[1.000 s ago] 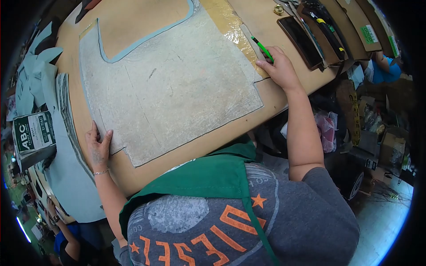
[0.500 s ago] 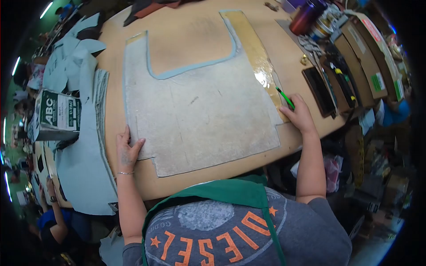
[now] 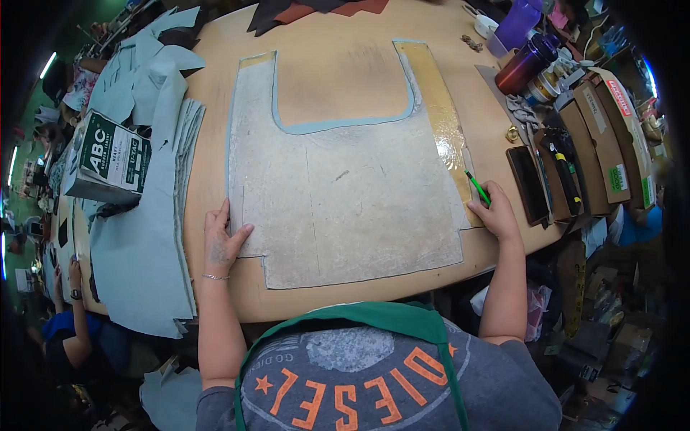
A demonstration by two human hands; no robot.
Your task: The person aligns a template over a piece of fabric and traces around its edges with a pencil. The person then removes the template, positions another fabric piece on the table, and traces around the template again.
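A large pale U-shaped pattern sheet (image 3: 352, 194), with yellow tape (image 3: 445, 136) along its right side, lies flat on the wooden table (image 3: 338, 79). A light blue layer shows along its inner cutout and left edge. My left hand (image 3: 221, 241) rests at the sheet's lower left edge, thumb and forefinger spread, holding nothing. At the lower right edge, my right hand (image 3: 497, 212) is closed around a green pen (image 3: 477, 188), its side against the taped border.
Blue-grey sheets (image 3: 144, 244) and an ABC box (image 3: 111, 154) stand on the left. On the right lie a phone (image 3: 528, 185), a tool tray (image 3: 564, 176), cardboard boxes (image 3: 604, 144) and a red tumbler (image 3: 525, 65). A co-worker's arms (image 3: 77, 323) show at lower left.
The camera view has swung, so the table and sheet appear farther right and lower. Both hands keep about the same places at the sheet's edges, and the pen is still held.
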